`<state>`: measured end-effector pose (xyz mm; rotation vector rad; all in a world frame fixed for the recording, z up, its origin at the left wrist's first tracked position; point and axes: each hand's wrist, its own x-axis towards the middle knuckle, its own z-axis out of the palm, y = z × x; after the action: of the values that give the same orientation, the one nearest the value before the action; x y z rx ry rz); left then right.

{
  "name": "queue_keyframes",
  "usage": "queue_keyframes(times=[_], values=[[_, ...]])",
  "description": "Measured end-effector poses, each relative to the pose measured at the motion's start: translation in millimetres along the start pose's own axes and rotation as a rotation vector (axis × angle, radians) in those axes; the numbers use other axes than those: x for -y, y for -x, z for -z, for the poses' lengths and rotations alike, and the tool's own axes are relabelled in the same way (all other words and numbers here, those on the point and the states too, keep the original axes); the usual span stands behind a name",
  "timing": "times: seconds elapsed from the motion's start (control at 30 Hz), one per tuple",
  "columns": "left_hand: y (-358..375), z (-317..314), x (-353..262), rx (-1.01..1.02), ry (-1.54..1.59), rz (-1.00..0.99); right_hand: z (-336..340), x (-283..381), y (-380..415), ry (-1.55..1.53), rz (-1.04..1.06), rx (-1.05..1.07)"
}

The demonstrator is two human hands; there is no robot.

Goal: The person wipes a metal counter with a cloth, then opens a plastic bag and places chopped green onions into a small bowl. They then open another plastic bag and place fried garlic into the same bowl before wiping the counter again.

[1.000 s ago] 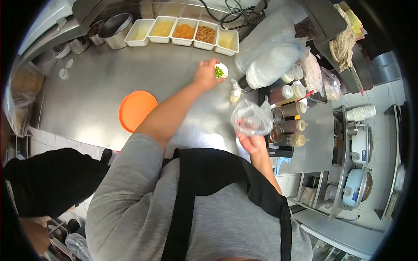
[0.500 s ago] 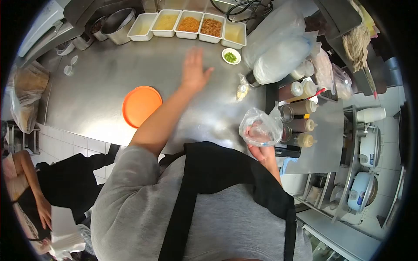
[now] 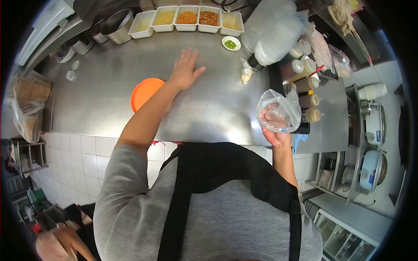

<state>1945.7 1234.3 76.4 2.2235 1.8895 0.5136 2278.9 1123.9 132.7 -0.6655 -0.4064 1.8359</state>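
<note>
My left hand [image 3: 186, 71] is stretched over the steel table with its fingers spread and nothing in it. Under that forearm shows part of an orange round plate [image 3: 146, 92]. At the table's front right, my right hand [image 3: 278, 137] holds a clear plastic bag [image 3: 283, 104] from below. Pinkish shapes show through the bag's film, and most of the fingers are behind it. A small knotted bag with pale pieces [image 3: 246, 75] lies farther back, left of the bag I hold.
White trays of toppings [image 3: 186, 18] line the table's back, with a small dish of chopped greens [image 3: 231, 43] before them. Squeeze bottles [image 3: 311, 101] stand at the right beside large plastic bags [image 3: 278, 48]. Another person [image 3: 69, 243] is at the lower left.
The right hand has moved right and slightly back with the plastic bag. My left hand has shifted a little left, its forearm now across the orange plate. The other person has moved lower.
</note>
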Motion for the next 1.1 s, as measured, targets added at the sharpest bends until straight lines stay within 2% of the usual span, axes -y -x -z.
queue_keyframes(times=[0.1, 0.2, 0.4, 0.57, 0.67, 0.7, 0.9, 1.03, 1.1], values=[[-6.3, -16.7, -8.8, 0.122, -0.172, 0.122, 11.3, -2.8, 19.2, -0.013, 0.043, -0.075], [5.5, -28.7, -29.2, 0.155, -0.223, 0.008, 27.5, -11.7, 48.6, 0.029, 0.11, -0.115], [22.3, -48.9, -80.8, 0.214, -0.154, -0.239, 65.9, -66.4, 122.8, -0.163, 0.146, -0.417], [40.9, -67.3, -122.9, 0.218, -0.037, -0.415, 124.4, -103.8, 152.7, -0.119, 0.077, -0.397], [62.2, -77.1, -148.6, 0.254, 0.011, -0.516, 149.6, -116.9, 151.3, -0.039, 0.011, -0.497], [71.6, -78.7, -155.5, 0.269, 0.023, -0.544, 157.6, -120.7, 147.2, -0.109, -0.01, -0.538], [105.8, -83.5, -189.2, 0.329, 0.166, -0.536, 185.7, -132.4, 115.0, -0.147, -0.096, -0.52], [92.1, -79.4, -184.2, 0.482, 1.0, -0.303, 183.5, -128.3, 101.3, -0.185, -0.118, -0.463], [94.2, -64.1, -164.3, 0.41, 0.91, -0.268, 181.9, -124.7, 97.9, -0.2, -0.143, -0.423]])
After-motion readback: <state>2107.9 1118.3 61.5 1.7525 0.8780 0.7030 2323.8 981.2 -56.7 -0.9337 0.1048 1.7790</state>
